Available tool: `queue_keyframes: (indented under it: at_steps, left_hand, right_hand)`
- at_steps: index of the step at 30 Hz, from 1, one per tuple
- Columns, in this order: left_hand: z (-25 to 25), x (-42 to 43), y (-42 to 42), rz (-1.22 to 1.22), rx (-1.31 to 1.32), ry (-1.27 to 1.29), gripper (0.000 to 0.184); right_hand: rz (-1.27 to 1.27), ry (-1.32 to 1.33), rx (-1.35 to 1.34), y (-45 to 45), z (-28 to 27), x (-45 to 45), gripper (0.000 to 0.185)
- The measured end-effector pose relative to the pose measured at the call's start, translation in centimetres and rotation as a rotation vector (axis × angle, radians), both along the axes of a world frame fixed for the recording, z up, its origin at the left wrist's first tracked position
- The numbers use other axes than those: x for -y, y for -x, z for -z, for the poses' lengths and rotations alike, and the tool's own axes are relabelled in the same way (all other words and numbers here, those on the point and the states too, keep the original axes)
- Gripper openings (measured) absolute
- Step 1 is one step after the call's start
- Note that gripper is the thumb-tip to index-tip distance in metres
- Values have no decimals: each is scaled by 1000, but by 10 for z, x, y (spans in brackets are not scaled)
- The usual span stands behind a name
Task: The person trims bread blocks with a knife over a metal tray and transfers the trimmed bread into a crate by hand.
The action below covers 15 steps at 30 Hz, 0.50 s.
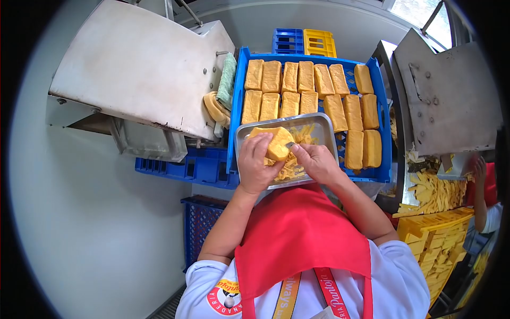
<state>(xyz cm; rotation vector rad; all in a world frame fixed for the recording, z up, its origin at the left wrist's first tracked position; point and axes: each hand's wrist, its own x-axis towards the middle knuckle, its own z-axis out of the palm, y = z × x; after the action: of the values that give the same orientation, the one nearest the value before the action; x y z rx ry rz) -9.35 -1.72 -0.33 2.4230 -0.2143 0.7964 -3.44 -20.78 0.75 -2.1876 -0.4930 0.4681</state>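
Over the metal tray, your left hand held a loaf

You had your left hand curled around the loaf's left side, fingers across the top. Your right hand was pinched narrow on a small metal tool at the loaf's right end; the grip hid most of it. Loose yellow scraps lay in the tray beneath. The tray sat over the near left part of a blue crate, where more loaves lay in rows beyond it and to its right. A green cloth hung on the side of the left machine. On your right, another machine stood behind a pile of yellow strips, with a yellow crate just below. Near that pile, at the far right, was a co-worker's hand.
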Motion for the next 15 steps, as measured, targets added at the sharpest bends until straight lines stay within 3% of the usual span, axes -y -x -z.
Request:
queue_keyframes:
  at_steps: [1, 2, 4, 5, 7, 8, 9, 11, 15]
  left_hand:
    - [0, 1, -2, 1, 1, -1, 65]
    - [1, 2, -4, -46, -84, 332, 63]
    - [16, -1, -12, -107, -127, 922, 50]
    - [24, -9, -14, -111, -123, 921, 50]
    - [18, -27, -16, -150, -528, 1707, 42]
    - [16, -26, -16, -111, -626, 1870, 45]
    - [19, -26, -14, -113, -621, 1869, 45]
    - [31, -26, -10, -8, -629, 2148, 44]
    - [39, -17, -9, -65, -556, 2157, 45]
  right_hand:
    - [59, -127, -195, -1, 0, 1, 58]
    - [117, -254, -389, -2, 0, 2, 57]
    - [141, -245, -301, -7, 13, 6, 57]
    - [166, -238, -212, -12, 22, 9, 58]
    - [137, -96, -126, -17, 29, 12, 57]
    - [152, -45, -92, -16, 31, 12, 55]
    - [169, 7, -57, -14, 32, 12, 54]
    - [163, -65, -32, -10, 36, 9, 52]
    - [39, -96, 37, 5, 15, -3, 47]
